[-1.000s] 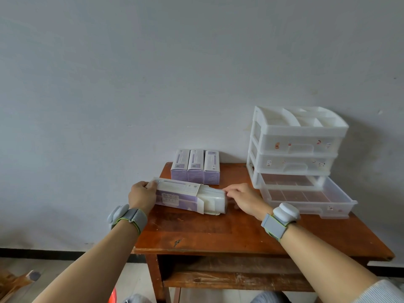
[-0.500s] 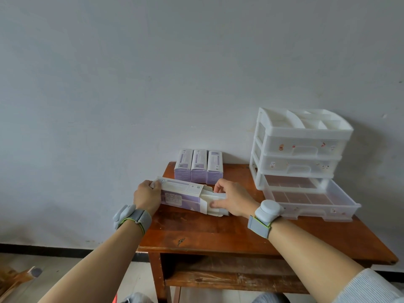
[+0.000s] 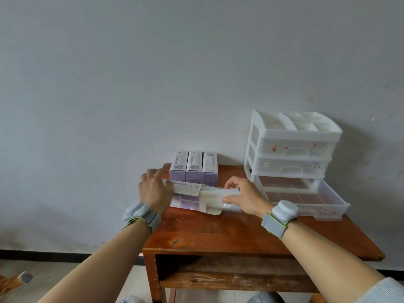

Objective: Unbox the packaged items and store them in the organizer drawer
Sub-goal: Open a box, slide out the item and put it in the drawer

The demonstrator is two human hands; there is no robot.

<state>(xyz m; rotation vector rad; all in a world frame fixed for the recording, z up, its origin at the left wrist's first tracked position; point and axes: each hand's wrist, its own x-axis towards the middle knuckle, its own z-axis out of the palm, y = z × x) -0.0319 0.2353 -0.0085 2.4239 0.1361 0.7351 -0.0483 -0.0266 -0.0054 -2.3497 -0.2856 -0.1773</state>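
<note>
A purple-and-white carton (image 3: 188, 194) lies on its side on the wooden table (image 3: 218, 235), its right end flap open. My left hand (image 3: 154, 190) covers the carton's left end and holds it. My right hand (image 3: 244, 197) grips a whitish plastic-wrapped item (image 3: 213, 196) that sticks out of the carton's open end. A white three-drawer organizer (image 3: 293, 149) stands at the back right, with its clear bottom drawer (image 3: 306, 199) pulled out. Nothing shows inside that drawer.
Three more purple-and-white cartons (image 3: 193, 169) stand side by side against the wall, just behind the one I hold. The organizer's top tray has divided compartments. The two upper drawers are closed. Bare tabletop lies in front of my hands.
My right hand closed on the wrapped item and has drawn it further out of the carton, to the right. My left hand has shifted over the carton's left end, and the view has moved closer.
</note>
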